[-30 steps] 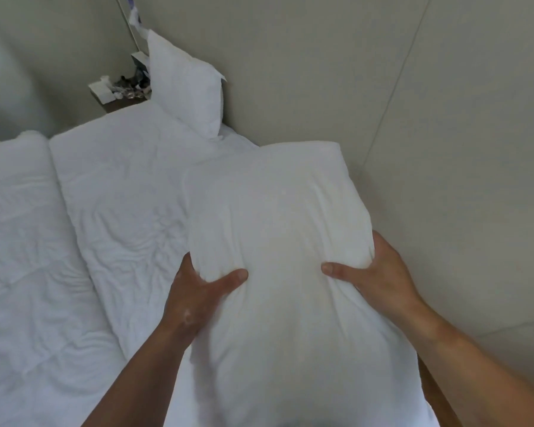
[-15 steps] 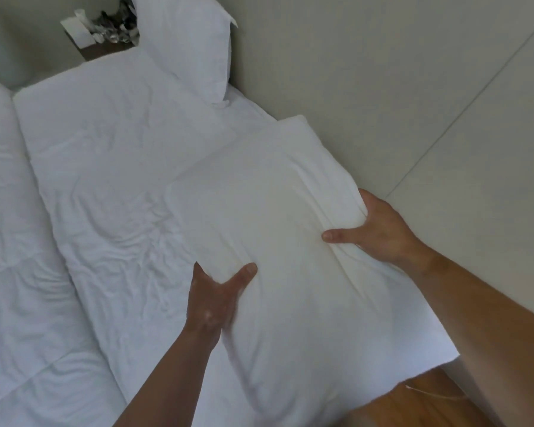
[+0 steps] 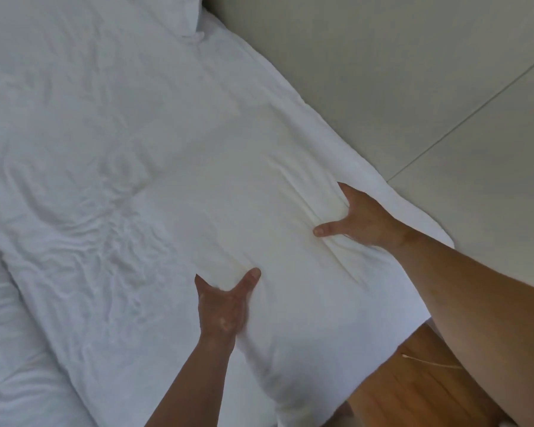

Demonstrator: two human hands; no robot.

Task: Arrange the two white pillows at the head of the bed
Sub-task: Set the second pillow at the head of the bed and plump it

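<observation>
the bed (image 3: 74, 149) fills my view. the near pillow (image 3: 259, 186) lies along its wall-side edge; the second pillow (image 3: 179, 13) peeks in at the far corner. soft, light, it sags, so i'd pinch the edges: left hand (image 3: 222, 306) and right hand (image 3: 361, 220) each bunch its cover.

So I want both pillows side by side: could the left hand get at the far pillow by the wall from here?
Probably not yet: the left hand is gripping the near pillow, and the far pillow lies well beyond it. Nothing blocks the way across the bed.
</observation>
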